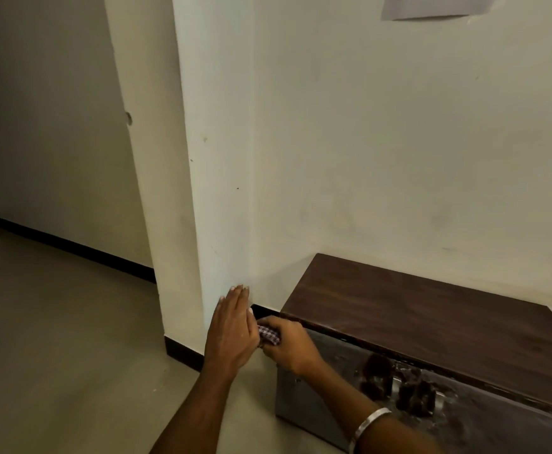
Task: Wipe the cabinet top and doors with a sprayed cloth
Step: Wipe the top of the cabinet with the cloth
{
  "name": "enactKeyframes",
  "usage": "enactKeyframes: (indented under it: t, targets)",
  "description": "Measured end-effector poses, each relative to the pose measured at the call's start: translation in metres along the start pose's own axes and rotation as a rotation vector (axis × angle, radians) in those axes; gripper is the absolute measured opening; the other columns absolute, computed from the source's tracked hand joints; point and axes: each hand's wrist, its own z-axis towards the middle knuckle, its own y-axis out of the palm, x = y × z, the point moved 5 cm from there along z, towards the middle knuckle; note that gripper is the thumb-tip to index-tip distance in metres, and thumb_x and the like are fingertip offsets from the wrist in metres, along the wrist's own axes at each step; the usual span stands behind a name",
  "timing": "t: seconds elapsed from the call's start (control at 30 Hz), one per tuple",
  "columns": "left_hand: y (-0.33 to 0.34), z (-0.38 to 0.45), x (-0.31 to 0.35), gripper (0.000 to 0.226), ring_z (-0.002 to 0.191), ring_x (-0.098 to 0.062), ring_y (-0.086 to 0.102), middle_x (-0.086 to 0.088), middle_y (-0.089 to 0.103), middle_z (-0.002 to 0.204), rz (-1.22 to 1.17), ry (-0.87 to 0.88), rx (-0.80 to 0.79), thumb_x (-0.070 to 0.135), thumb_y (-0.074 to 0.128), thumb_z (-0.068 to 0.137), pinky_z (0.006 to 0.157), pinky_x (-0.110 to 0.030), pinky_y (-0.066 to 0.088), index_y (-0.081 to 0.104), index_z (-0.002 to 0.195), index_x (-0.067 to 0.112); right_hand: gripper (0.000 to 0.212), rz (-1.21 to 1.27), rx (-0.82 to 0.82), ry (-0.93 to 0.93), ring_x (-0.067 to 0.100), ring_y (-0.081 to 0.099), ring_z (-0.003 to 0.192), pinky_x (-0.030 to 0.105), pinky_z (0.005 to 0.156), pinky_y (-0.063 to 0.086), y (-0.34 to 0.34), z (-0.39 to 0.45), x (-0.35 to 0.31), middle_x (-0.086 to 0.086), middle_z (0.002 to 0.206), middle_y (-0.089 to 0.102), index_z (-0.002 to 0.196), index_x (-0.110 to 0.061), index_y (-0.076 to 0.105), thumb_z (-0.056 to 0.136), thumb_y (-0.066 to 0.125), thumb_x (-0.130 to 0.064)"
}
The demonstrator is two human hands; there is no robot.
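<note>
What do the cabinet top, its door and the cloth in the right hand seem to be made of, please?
Cabinet top: dark wood or wood-look laminate, judging by its long grain streaks and satin sheen; which one is unclear. Door: glossy grey, perhaps metal or lacquered board, since it mirrors the hands. Cloth: soft woven fabric with a check pattern, bunched in the right hand.

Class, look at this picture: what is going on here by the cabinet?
A person is cleaning a low cabinet with a dark wooden top that stands against a white wall. The right hand grips a checked cloth at the cabinet's left front corner, just under the top's edge. The left hand is held flat with straight fingers right beside the cloth. The glossy door below reflects the hands. No spray bottle is in view.
</note>
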Motion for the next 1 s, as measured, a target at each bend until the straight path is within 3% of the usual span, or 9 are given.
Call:
enactKeyframes:
  t: [0.17,0.4,0.53,0.6,0.67,0.83,1.0]
  targets:
    - [-0.025,-0.006,0.004,0.051,0.143,-0.018,0.026,-0.006,0.032,0.154,-0.062,-0.067,-0.005,0.018,0.037,0.099,0.119,-0.033,0.02,0.029,0.148,0.011,0.042,0.026,0.097,0.056,0.002,0.064,0.085,0.02,0.077,0.056,-0.033,-0.011,-0.011,-0.006,0.11,0.071,0.12,-0.028,0.064,0.08,0.07,-0.015]
    - [-0.039,-0.01,0.042,0.049,0.141,-0.019,0.03,-0.006,0.036,0.152,-0.09,-0.013,-0.015,0.019,0.037,0.099,0.117,-0.031,0.024,0.032,0.147,0.013,0.041,0.029,0.221,0.107,0.007,0.067,0.092,0.029,0.083,0.057,-0.098,-0.029,-0.025,-0.006,0.107,0.072,0.12,-0.027,0.065,0.081,0.072,-0.017]
    - [-0.042,-0.007,0.071,0.048,0.137,-0.02,0.037,-0.005,0.038,0.151,-0.192,-0.031,-0.037,0.025,0.037,0.1,0.113,-0.032,0.031,0.034,0.146,0.014,0.044,0.106,0.257,0.145,0.003,0.065,0.073,0.022,0.065,0.056,-0.126,-0.041,-0.033,-0.004,0.102,0.071,0.124,-0.023,0.062,0.082,0.07,-0.012]
    - [-0.039,-0.006,0.086,0.046,0.134,-0.02,0.04,-0.004,0.041,0.148,-0.291,-0.07,-0.066,0.03,0.037,0.1,0.11,-0.032,0.033,0.038,0.144,0.015,0.043,0.195,0.29,0.161,0.003,0.064,0.058,0.018,0.051,0.051,-0.14,-0.047,-0.037,-0.004,0.094,0.07,0.124,-0.021,0.061,0.083,0.068,-0.009]
    - [-0.036,-0.004,0.102,0.043,0.128,-0.022,0.046,-0.006,0.048,0.142,-0.431,-0.158,-0.131,0.037,0.035,0.101,0.105,-0.033,0.037,0.045,0.138,0.017,0.041,0.301,0.331,0.197,0.004,0.064,0.053,0.019,0.048,0.049,-0.153,-0.056,-0.038,-0.001,0.088,0.071,0.123,-0.021,0.061,0.085,0.065,-0.007]
    - [-0.021,-0.005,0.152,0.06,0.111,-0.021,0.06,-0.002,0.064,0.121,-0.948,-0.356,-0.401,0.062,0.035,0.092,0.1,-0.041,0.046,0.058,0.127,0.019,0.033,0.563,0.411,0.263,0.023,0.071,0.079,0.033,0.068,0.059,-0.188,-0.079,-0.031,0.007,0.096,0.073,0.119,-0.014,0.062,0.087,0.061,-0.008]
    - [-0.015,-0.015,0.218,0.051,0.111,-0.018,0.063,0.0,0.066,0.121,-1.353,-0.278,-0.612,0.057,0.055,0.084,0.091,-0.039,0.054,0.06,0.125,0.028,0.022,0.816,0.471,0.305,0.031,0.071,0.091,0.044,0.078,0.06,-0.224,-0.103,-0.02,0.015,0.099,0.073,0.11,-0.013,0.066,0.089,0.059,-0.013]
